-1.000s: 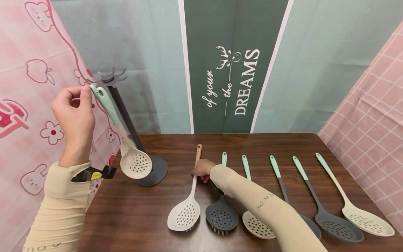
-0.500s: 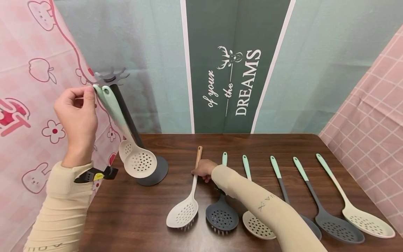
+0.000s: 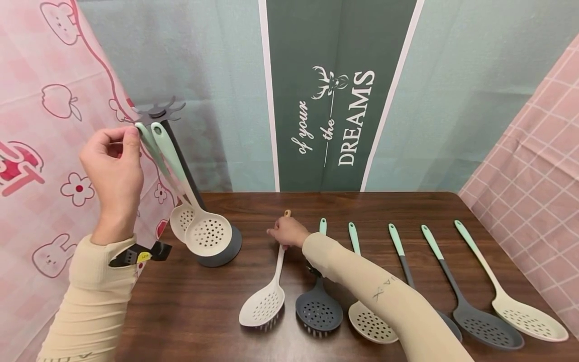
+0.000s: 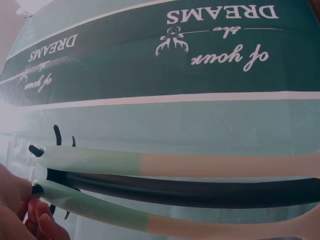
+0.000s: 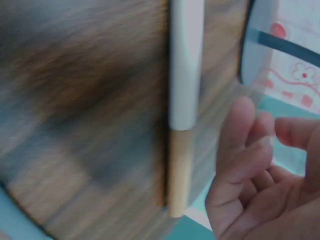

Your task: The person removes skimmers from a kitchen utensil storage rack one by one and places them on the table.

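My left hand (image 3: 113,168) is at the dark grey rotating utensil rack (image 3: 184,168), pinching the tip of one hook at the end of a mint handle. Two beige skimmers with mint handles hang there: the nearer skimmer (image 3: 209,235) has its bowl over the rack's round base, and the other skimmer (image 3: 180,220) hangs partly behind it. In the left wrist view the hook tip (image 4: 36,190) pokes through the handle's hole at my fingertips. My right hand (image 3: 289,232), loosely curled with nothing in it, is above a white slotted turner (image 3: 263,304) with a wooden handle end (image 5: 180,175).
Right of the turner, a row lies on the brown table (image 3: 181,311): a dark grey skimmer (image 3: 318,309), a beige skimmer (image 3: 372,324), a grey utensil partly under my right sleeve, a grey slotted turner (image 3: 487,327) and a cream slotted turner (image 3: 529,314). Curtains hang behind and on both sides.
The rack has turned, swinging the hanging skimmers rightward and spreading their handles apart, with my left hand moving slightly along. My right hand has let go of the white turner's handle and lifted.
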Available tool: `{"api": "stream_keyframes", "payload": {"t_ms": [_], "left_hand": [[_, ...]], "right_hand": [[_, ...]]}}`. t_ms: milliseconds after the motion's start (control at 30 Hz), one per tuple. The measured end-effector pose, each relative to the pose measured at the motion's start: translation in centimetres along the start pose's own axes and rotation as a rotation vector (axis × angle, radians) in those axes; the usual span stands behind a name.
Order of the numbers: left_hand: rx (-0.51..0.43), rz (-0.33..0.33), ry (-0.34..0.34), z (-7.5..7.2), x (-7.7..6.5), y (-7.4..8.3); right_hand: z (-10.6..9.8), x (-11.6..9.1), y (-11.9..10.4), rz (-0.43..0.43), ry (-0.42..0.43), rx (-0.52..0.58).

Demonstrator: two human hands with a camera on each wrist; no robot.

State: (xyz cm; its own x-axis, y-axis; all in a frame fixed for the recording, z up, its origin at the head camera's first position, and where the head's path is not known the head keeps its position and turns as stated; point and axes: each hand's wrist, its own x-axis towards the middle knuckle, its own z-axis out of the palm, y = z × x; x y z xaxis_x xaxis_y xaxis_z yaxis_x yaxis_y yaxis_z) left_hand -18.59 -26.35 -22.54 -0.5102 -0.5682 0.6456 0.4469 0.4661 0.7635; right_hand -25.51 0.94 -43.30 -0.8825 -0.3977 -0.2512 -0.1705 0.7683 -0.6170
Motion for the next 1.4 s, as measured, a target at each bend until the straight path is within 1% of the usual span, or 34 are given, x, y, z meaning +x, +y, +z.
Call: {"api": "stream_keyframes", "payload": {"t_ms": [100,300,533,667,867,1000,1200,1300,1400], "left_hand": [[-0.003,-0.012,-0.001,0.0,0.0,0.1],[-0.021,-0.032,-0.024,0.0,0.0,0.5],[-0.065,-0.014,-0.017,0.3,0.0,0.6],[-0.069,-0.013,-0.014,0.5,0.0,0.7],[-0.055,0.008,-0.025,0.8,-0.1,0.9],[-0.057,0.018,-0.034,0.9,-0.1,1.0],[-0.066,0.006,-0.031,0.7,-0.2,1.0],[-0.110,-0.003,-0.015,0.7,-0.6,1.8],[-0.154,-0.014,0.013,0.8,-0.6,2.4]], "right_hand": [[-0.4,-0.1,-0.8,-0.084,0.055,0.076],[-1.0,-0.5,-2.3,-0.151,0.112,0.180],[-1.3,-0.3,-3.7,-0.296,0.096,0.362],[-1.5,-0.2,-4.9,-0.345,0.095,0.457],[-2.3,-0.1,-7.8,-0.404,0.068,0.588],[-2.6,0.1,-9.8,-0.444,0.033,0.626],[-2.6,-0.2,-12.6,-0.504,-0.002,0.586],[-2.6,-0.6,-13.7,-0.503,-0.004,0.561],[-2.6,-0.7,-14.3,-0.503,-0.009,0.542]]}}
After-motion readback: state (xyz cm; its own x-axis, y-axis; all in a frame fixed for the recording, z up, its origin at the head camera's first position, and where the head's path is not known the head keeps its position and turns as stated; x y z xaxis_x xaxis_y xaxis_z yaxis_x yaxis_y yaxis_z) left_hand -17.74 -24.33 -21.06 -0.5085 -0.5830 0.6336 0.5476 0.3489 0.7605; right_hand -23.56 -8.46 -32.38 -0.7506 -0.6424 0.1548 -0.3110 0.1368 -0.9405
